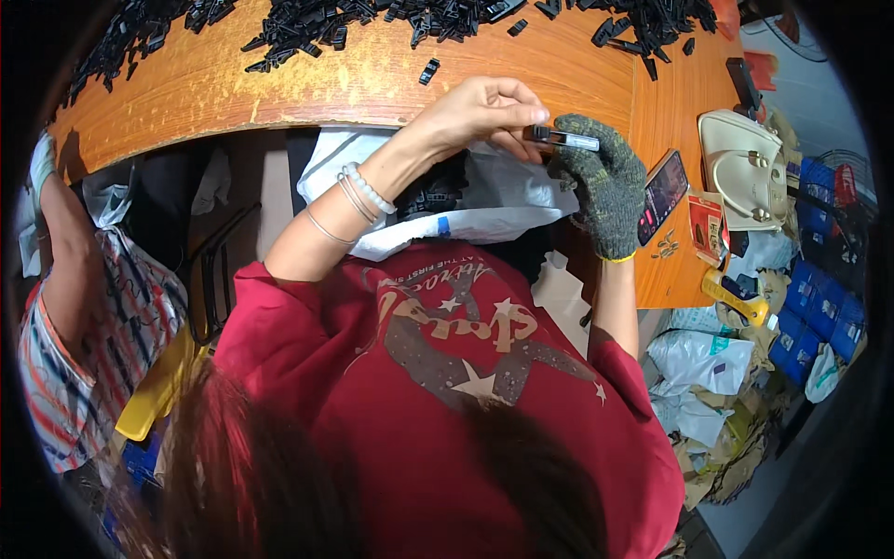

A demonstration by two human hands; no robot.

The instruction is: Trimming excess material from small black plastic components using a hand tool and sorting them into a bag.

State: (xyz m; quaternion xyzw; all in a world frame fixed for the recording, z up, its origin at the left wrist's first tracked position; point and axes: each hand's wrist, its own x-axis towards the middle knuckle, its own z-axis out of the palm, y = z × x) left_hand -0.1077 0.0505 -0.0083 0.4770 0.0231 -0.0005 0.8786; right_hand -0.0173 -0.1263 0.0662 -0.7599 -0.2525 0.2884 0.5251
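Note:
Above my lap, close to the table's front edge, both hands meet at a small black plastic clip (540, 133) with a silvery, shiny strip (577, 142) reaching to the right. My bare left hand (489, 114), bracelets on its wrist, pinches the black end between thumb and fingers. My right hand (610, 182) wears a dark grey knitted glove and is closed around the strip's other end; part of its grip is hidden. Beneath them a white plastic bag (494, 224) lies open on my lap, with black pieces (438, 196) inside.
Heaps of black clips (326, 28) cover the far part of the wooden table (503, 70); one loose clip (429, 72) lies nearer. To the right are a phone (663, 196), a red packet (710, 226), a cream handbag (742, 168) and a yellow bottle (740, 296). Another person's arm (70, 224) is at left.

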